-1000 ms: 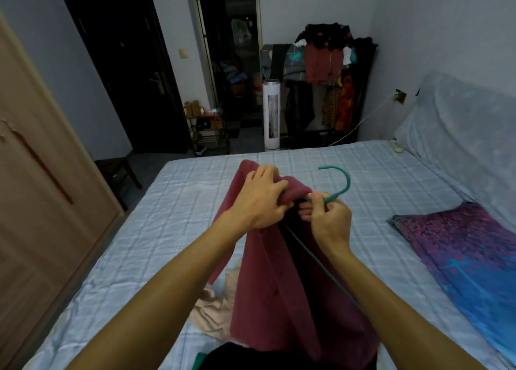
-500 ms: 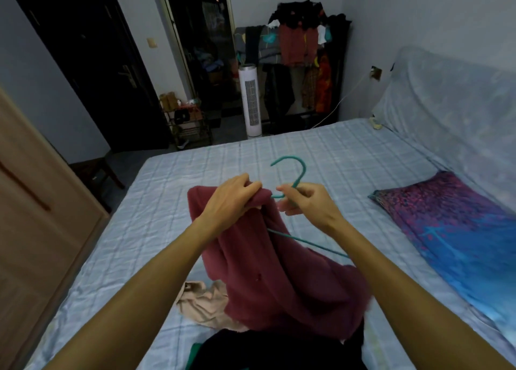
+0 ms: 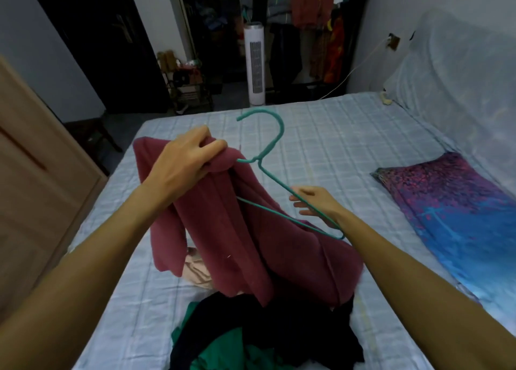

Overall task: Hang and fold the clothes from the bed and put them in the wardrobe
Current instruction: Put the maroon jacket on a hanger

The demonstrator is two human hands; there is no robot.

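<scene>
A maroon garment (image 3: 237,241) hangs in the air over the bed (image 3: 335,135), partly draped on a teal wire hanger (image 3: 272,143). My left hand (image 3: 184,163) is shut on the garment's collar beside the hanger's neck. My right hand (image 3: 315,204) is lower right, fingers loosely spread under the hanger's bare right arm, touching the wire. The hanger's left arm is hidden inside the cloth. On the bed below lie a beige garment (image 3: 195,269), a black garment (image 3: 279,327) and a green garment (image 3: 237,355).
A wooden wardrobe (image 3: 33,202) stands at the left beside the bed. A purple and blue pillow (image 3: 452,210) lies at the right. Beyond the bed's foot are a white tower fan (image 3: 256,65), a full clothes rack (image 3: 312,14) and a dark doorway.
My right hand has left the hanger's neck and slid down its right arm. The left hand has lifted the collar; the hanger's right side now sticks out bare from the garment.
</scene>
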